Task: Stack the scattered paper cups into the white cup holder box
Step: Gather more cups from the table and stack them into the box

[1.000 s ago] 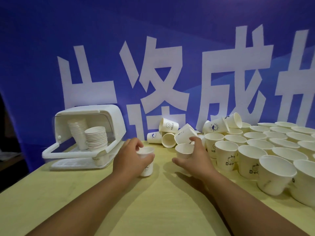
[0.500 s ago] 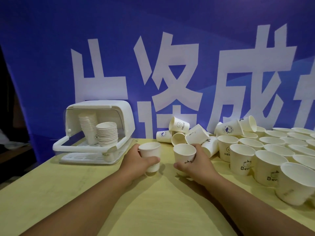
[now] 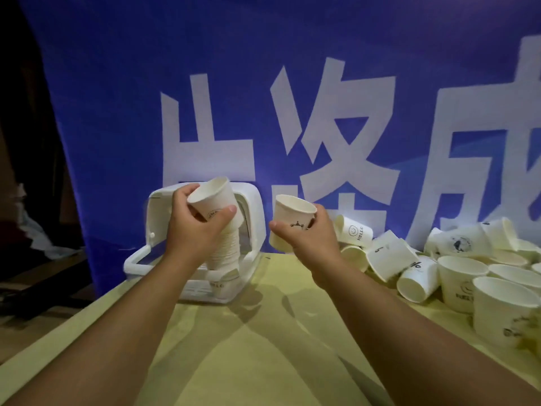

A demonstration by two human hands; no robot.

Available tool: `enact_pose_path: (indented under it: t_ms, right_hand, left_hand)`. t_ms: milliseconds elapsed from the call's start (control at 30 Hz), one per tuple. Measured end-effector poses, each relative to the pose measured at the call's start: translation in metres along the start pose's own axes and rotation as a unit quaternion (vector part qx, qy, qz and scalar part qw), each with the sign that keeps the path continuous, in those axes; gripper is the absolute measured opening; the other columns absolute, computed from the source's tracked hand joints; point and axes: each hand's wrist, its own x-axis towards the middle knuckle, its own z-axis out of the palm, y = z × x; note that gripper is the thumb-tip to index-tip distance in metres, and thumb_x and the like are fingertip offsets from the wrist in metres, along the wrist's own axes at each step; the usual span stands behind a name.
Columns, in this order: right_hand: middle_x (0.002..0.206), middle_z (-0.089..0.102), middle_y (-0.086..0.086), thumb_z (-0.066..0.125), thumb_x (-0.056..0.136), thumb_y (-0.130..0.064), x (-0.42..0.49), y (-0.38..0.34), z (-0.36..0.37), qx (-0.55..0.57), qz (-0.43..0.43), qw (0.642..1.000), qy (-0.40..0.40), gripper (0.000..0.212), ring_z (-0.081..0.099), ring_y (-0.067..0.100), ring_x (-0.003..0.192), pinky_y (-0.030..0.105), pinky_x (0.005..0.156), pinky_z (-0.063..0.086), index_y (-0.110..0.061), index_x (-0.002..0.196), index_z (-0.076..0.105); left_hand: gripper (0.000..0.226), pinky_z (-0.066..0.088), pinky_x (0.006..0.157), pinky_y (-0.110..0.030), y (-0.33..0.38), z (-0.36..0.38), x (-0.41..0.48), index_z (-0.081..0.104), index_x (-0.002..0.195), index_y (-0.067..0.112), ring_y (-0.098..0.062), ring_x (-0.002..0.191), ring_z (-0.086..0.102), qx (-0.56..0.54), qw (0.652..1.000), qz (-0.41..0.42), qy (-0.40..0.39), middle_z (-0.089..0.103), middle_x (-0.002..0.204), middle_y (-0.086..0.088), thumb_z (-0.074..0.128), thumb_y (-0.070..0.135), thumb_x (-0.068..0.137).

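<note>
Left hand (image 3: 191,230), right hand (image 3: 311,238) each grip 1 cup (image 3: 212,197).

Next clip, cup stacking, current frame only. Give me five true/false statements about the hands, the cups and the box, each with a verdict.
1. The left hand and the right hand each hold one paper cup. True.
2. The left hand's cup stands upright on the table. False: it is lifted and tilted, in front of the white cup holder box.
3. The box already holds a stack of cups. True.
4. The right hand's cup is nested in that stack. False: it is held in the air, to the right of the box.
5. Loose cups sit on the table to the right, some on their sides. True.
</note>
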Motion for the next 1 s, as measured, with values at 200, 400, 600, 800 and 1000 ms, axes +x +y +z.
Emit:
enact_pose_path:
  t_ms: [200,400,600,800,1000]
  right_hand:
    - [0.115,0.056,-0.009,0.089,0.076,-0.031,0.036,-0.003,0.047,0.059,-0.023,0.998,0.010,0.069,0.057,0.014,0.104,0.030,0.076,0.058,-0.033,0.127,0.043]
    - [0.119,0.053,-0.010,0.087,0.079,-0.032,0.052,0.001,0.070,0.086,-0.073,0.992,0.058,0.080,0.056,0.008,0.099,0.023,0.076,0.056,-0.038,0.140,0.036]
    - [0.124,0.051,-0.011,0.084,0.080,-0.037,0.051,0.005,0.070,0.077,-0.090,0.992,0.050,0.079,0.055,0.012,0.109,0.018,0.075,0.052,-0.037,0.144,0.036]
    - [0.127,0.050,-0.011,0.085,0.080,-0.032,0.046,0.002,0.079,0.053,-0.110,0.992,-0.017,0.081,0.054,0.012,0.114,0.022,0.083,0.054,-0.038,0.144,0.036]
    - [0.127,0.053,-0.014,0.088,0.076,-0.036,0.043,0.010,0.095,-0.015,-0.123,0.989,-0.076,0.080,0.057,0.013,0.115,0.031,0.090,0.058,-0.039,0.140,0.039]
  left_hand:
    - [0.069,0.054,0.081,-0.028,-0.034,-0.007,0.021,0.043,0.142,0.027,-0.007,0.103,0.059,-0.023,0.999,-0.005,0.031,0.054,0.126,0.008,0.083,0.024,0.086]
    - [0.063,0.053,0.075,-0.027,-0.051,-0.008,0.026,0.046,0.136,0.037,-0.007,0.103,0.060,0.008,0.999,-0.018,-0.037,0.058,0.118,0.016,0.083,0.028,0.085]
    - [0.070,0.052,0.079,-0.028,-0.057,-0.009,0.022,0.049,0.141,0.037,-0.005,0.105,0.059,0.097,0.991,-0.023,-0.085,0.060,0.119,0.016,0.086,0.037,0.081]
    - [0.097,0.058,0.096,-0.044,-0.073,-0.022,0.014,0.040,0.146,0.050,-0.006,0.113,0.063,0.224,0.960,-0.027,-0.164,0.064,0.130,0.019,0.082,0.072,0.060]
    - [0.100,0.057,0.099,-0.044,-0.076,-0.028,0.010,0.031,0.147,0.056,-0.007,0.118,0.063,0.222,0.955,-0.032,-0.193,0.062,0.133,0.021,0.088,0.061,0.065]
